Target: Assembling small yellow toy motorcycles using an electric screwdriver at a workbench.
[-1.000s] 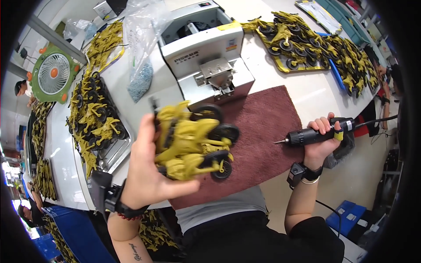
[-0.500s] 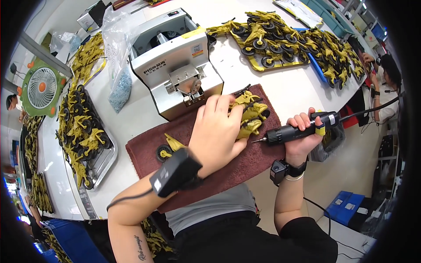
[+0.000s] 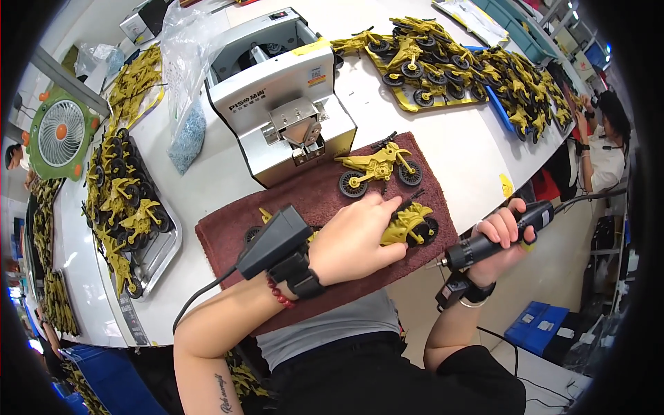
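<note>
My left hand [image 3: 356, 242] is closed on a yellow toy motorcycle [image 3: 413, 225] with black wheels, low over the brown towel [image 3: 304, 308]. A second toy motorcycle [image 3: 377, 166] lies on its side on the towel, just beyond my fingers. Behind the left wrist device, a third yellow piece with a black wheel [image 3: 253, 234] is mostly hidden. My right hand [image 3: 508, 238] is wrapped round a black electric screwdriver [image 3: 469, 252], off the towel's right edge. Its bit points left, toward the held motorcycle but apart from it.
A silver screw-feeder machine [image 3: 277, 104] stands behind the towel. Motorcycles fill a metal tray [image 3: 173, 242] at left and a yellow tray [image 3: 408, 106] and blue tray [image 3: 499, 111] at far right. A bag of small blue parts [image 3: 185, 149] and a green fan [image 3: 62, 135] are left; a co-worker [image 3: 609, 152] sits right.
One motorcycle now lies flat near the machine, and my left hand has come nearer with another. My right hand has moved right and down, taking the screwdriver off the towel.
</note>
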The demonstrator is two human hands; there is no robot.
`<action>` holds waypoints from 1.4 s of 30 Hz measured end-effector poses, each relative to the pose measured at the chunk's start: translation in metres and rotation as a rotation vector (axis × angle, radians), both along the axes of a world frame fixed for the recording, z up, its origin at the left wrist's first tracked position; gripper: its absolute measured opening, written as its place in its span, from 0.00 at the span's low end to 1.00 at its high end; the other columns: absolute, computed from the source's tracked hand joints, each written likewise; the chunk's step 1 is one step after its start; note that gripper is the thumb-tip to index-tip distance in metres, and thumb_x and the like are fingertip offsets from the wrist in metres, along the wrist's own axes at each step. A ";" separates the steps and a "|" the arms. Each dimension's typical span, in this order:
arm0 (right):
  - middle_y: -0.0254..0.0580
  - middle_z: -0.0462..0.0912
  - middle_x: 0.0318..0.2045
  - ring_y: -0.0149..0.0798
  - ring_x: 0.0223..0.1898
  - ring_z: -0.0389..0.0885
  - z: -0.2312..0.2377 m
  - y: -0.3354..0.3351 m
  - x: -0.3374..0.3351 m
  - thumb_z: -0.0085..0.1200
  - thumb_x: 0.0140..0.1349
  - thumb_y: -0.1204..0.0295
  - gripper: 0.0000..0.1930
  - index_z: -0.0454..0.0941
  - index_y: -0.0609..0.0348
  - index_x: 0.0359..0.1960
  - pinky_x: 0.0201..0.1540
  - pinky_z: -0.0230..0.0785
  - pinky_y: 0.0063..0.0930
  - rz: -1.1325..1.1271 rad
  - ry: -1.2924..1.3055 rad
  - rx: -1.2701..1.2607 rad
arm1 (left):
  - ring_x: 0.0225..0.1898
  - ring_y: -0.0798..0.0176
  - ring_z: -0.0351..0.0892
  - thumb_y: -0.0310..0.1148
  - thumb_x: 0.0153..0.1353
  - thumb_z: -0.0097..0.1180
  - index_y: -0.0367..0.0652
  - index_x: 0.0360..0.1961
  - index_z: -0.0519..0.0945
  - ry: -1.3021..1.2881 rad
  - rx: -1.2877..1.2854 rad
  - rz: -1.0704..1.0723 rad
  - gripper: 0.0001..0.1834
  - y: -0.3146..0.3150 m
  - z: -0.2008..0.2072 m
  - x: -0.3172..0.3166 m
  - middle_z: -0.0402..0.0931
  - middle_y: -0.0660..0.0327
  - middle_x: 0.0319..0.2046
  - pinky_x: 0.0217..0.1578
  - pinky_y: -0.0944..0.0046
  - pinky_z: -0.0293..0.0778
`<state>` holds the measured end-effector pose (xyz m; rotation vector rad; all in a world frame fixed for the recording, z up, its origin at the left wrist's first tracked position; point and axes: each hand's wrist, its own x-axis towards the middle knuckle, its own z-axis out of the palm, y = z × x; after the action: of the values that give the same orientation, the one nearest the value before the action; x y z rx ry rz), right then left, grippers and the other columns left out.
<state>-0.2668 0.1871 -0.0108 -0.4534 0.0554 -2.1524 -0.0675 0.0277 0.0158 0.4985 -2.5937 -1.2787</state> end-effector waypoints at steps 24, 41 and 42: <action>0.30 0.65 0.18 0.27 0.20 0.65 0.012 0.007 0.011 0.49 0.55 0.68 0.16 0.63 0.57 0.45 0.30 0.60 0.24 0.064 -0.035 0.044 | 0.35 0.52 0.73 0.37 0.42 0.64 0.41 0.44 0.71 -0.081 -0.511 0.330 0.26 -0.032 0.018 0.099 0.73 0.55 0.31 0.38 0.58 0.68; 0.31 0.65 0.18 0.28 0.19 0.65 0.016 0.014 0.014 0.49 0.55 0.69 0.16 0.63 0.57 0.45 0.30 0.59 0.25 0.092 -0.038 0.029 | 0.42 0.56 0.66 0.39 0.50 0.56 0.41 0.45 0.69 -0.233 -0.719 0.251 0.22 -0.016 0.010 0.070 0.69 0.59 0.36 0.42 0.59 0.61; 0.31 0.65 0.18 0.27 0.19 0.65 0.016 0.015 0.013 0.49 0.55 0.69 0.17 0.63 0.57 0.45 0.30 0.59 0.25 0.087 -0.041 0.031 | 0.40 0.56 0.66 0.39 0.50 0.57 0.41 0.45 0.68 -0.238 -0.718 0.270 0.23 -0.016 0.012 0.075 0.69 0.58 0.36 0.42 0.59 0.61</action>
<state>-0.2534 0.2018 0.0055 -0.3870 0.0450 -2.0717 0.0079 0.0118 0.0280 0.8380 -2.7940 -0.1727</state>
